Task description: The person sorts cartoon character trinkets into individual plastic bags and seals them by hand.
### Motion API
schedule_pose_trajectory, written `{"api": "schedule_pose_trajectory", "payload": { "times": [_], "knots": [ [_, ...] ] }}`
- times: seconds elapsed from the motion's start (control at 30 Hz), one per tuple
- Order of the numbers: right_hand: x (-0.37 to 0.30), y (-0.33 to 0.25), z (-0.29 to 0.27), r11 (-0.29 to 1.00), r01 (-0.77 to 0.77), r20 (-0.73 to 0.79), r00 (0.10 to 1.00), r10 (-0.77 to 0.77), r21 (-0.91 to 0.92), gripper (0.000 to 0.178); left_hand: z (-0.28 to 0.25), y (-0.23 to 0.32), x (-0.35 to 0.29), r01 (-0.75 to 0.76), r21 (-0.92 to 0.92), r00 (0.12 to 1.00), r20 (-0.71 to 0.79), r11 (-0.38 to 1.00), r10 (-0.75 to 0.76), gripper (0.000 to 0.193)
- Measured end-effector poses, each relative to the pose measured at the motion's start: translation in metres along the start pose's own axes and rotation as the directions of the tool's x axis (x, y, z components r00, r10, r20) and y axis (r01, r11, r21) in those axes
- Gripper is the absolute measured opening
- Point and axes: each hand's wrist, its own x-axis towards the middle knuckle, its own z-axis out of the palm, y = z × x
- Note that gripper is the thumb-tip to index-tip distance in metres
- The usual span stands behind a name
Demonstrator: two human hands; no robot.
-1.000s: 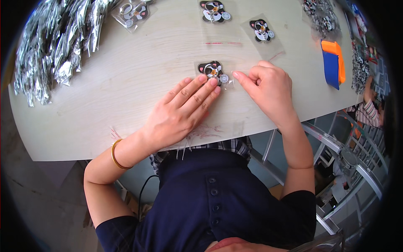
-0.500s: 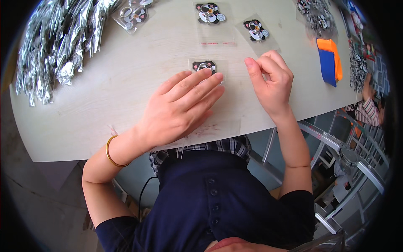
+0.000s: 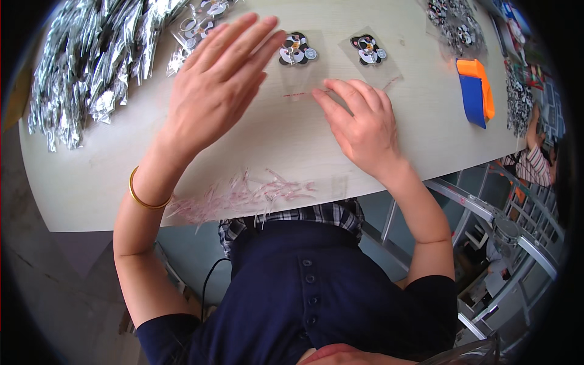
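Since 0.5 s ago, left hand (image 3: 219, 91) lifted off worktop (image 3: 91, 182), fingers spread, holding nothing. Right hand (image 3: 359, 125) loosely open, fingertips pressing red strip of clear packet (image 3: 298, 61) containing black-and-white charm, just beyond both hands.

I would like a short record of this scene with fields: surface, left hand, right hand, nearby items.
surface: pale table
left hand: left hand open, fingers spread, raised over the table, holding nothing
right hand: right hand with fingertips on a clear sleeve holding a black-and-white charm
nearby items: second sleeved charm; silver packets at far left; pink strips at near edge; orange-and-blue tool at right
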Motion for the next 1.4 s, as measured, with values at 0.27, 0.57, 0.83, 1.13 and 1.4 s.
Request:
{"api": "schedule_pose_trajectory", "payload": {
  "times": [0.27,0.57,0.83,1.13,1.4],
  "knots": [
    [0.012,0.013,0.0,0.932,-0.075,-0.149,0.98,0.136,0.355,0.021,0.05,0.016,0.017,-0.144,-0.274,0.982,0.082,0.951,0.172,0.056],
    [0.037,0.019,-0.005,0.962,0.108,-0.023,0.994,-0.106,0.251,0.016,0.051,0.017,0.017,-0.156,-0.298,0.982,0.059,0.942,0.181,0.054],
    [-0.022,-0.037,-0.012,0.877,0.168,0.068,0.973,-0.221,0.45,0.018,0.058,0.015,0.014,-0.144,-0.274,0.983,0.069,0.951,0.169,0.055],
    [-0.04,-0.033,-0.046,0.857,-0.013,0.19,0.977,-0.099,0.514,0.022,0.055,0.011,0.014,-0.168,-0.212,0.982,0.048,0.963,0.182,0.057],
    [0.014,0.014,-0.028,0.966,0.0,-0.097,0.995,0.026,0.26,0.03,0.021,0.014,0.013,-0.201,-0.431,0.979,-0.115,0.88,0.167,0.045]
  ]
}}
